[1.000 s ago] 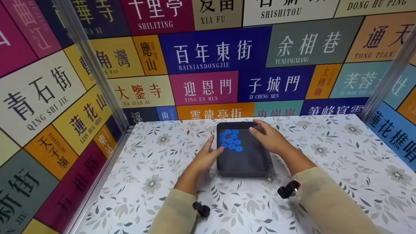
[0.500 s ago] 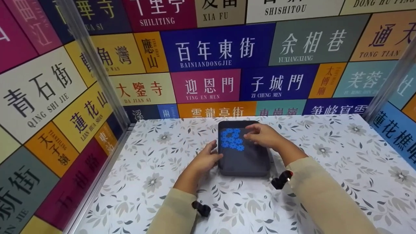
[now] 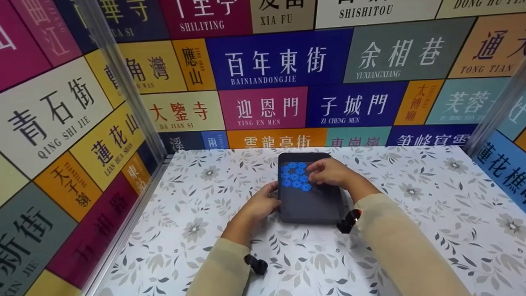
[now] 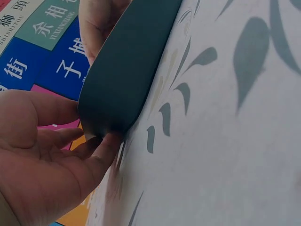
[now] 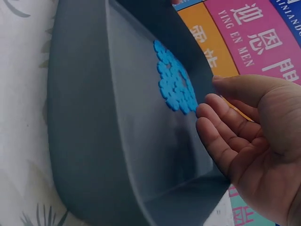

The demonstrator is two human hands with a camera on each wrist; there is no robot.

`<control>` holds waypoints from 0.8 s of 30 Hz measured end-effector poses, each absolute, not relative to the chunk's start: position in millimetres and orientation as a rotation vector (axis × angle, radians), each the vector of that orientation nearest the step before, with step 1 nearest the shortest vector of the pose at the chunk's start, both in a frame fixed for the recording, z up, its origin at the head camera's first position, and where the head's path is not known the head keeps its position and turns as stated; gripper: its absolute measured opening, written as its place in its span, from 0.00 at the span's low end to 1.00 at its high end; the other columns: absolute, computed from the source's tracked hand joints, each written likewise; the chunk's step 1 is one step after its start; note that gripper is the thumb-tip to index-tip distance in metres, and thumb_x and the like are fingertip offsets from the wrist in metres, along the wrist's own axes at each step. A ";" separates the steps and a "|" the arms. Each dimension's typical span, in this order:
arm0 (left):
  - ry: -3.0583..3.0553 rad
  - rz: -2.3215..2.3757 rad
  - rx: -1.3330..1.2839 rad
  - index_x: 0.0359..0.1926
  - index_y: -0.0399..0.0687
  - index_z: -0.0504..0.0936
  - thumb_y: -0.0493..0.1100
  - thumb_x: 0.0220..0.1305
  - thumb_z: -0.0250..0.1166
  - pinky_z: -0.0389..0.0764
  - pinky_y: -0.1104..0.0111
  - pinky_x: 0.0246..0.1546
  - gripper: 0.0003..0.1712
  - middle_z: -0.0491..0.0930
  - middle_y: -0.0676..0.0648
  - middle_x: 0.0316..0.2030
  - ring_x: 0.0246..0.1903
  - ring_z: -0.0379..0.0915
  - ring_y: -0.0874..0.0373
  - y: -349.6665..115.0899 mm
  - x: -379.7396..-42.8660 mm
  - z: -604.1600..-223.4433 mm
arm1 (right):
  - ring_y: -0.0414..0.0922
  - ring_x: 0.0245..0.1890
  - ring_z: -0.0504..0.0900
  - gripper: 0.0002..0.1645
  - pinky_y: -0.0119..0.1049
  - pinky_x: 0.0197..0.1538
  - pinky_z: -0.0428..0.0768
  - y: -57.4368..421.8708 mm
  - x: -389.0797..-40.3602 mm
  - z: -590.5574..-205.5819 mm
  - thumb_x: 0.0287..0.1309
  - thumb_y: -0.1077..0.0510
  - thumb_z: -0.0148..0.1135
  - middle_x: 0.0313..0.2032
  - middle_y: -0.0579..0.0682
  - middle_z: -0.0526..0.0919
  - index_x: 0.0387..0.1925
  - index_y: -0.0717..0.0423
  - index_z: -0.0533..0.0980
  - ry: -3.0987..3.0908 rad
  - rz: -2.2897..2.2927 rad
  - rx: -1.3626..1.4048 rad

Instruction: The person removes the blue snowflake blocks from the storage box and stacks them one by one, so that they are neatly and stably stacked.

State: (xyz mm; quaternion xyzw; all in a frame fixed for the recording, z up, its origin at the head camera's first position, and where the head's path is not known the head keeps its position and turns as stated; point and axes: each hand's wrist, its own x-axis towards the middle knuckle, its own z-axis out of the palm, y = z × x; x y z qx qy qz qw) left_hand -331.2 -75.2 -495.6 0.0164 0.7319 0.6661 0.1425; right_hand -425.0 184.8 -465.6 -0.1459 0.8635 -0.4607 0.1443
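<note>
A dark grey rectangular tray (image 3: 311,207) lies on the table with several flat blue flower-shaped pieces (image 3: 296,181) clustered in its far left part. My left hand (image 3: 259,202) holds the tray's left side; in the left wrist view its thumb (image 4: 59,109) meets the rim and its fingertips (image 4: 112,141) lie low against the outer wall. Over the tray's right half hovers my right hand (image 3: 330,172), fingers loosely bent, fingertips beside the blue cluster. The right wrist view shows the thumb and fingers apart, with nothing between them.
The table (image 3: 197,263) has a white cover printed with grey flowers and leaves. Behind it and to the left stand walls (image 3: 267,57) covered in coloured name panels. A metal post (image 3: 135,98) rises at the left corner. Each sleeve carries a small black device (image 3: 257,264).
My right hand has left the tray's far right rim and moved in over the tray, near the blue pieces. My left hand has slid slightly toward me along the left side, its fingers drawing in.
</note>
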 end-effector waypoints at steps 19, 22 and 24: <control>2.082 1.958 -0.013 0.82 0.45 0.63 0.21 0.65 0.55 0.76 0.53 0.73 0.45 0.65 0.40 0.81 0.76 0.68 0.44 -74.5 -330.3 -496.8 | 0.43 0.41 0.88 0.23 0.35 0.48 0.88 185.1 -440.2 -475.3 0.64 0.58 0.72 0.52 0.59 0.90 0.59 0.62 0.84 2.512 -1.154 -0.376; 2.123 1.924 0.027 0.82 0.43 0.62 0.22 0.64 0.56 0.77 0.53 0.73 0.46 0.65 0.39 0.80 0.75 0.69 0.44 -74.8 -329.7 -497.3 | 0.43 0.41 0.88 0.24 0.36 0.49 0.89 185.1 -442.2 -474.4 0.62 0.58 0.74 0.51 0.58 0.90 0.58 0.62 0.85 2.500 -1.117 -0.353; 2.131 1.916 0.044 0.83 0.42 0.62 0.23 0.63 0.56 0.76 0.54 0.73 0.46 0.65 0.39 0.80 0.76 0.68 0.44 -74.5 -329.2 -497.4 | 0.42 0.40 0.87 0.24 0.36 0.49 0.89 185.5 -443.1 -473.5 0.61 0.58 0.75 0.50 0.58 0.91 0.58 0.62 0.85 2.493 -1.092 -0.349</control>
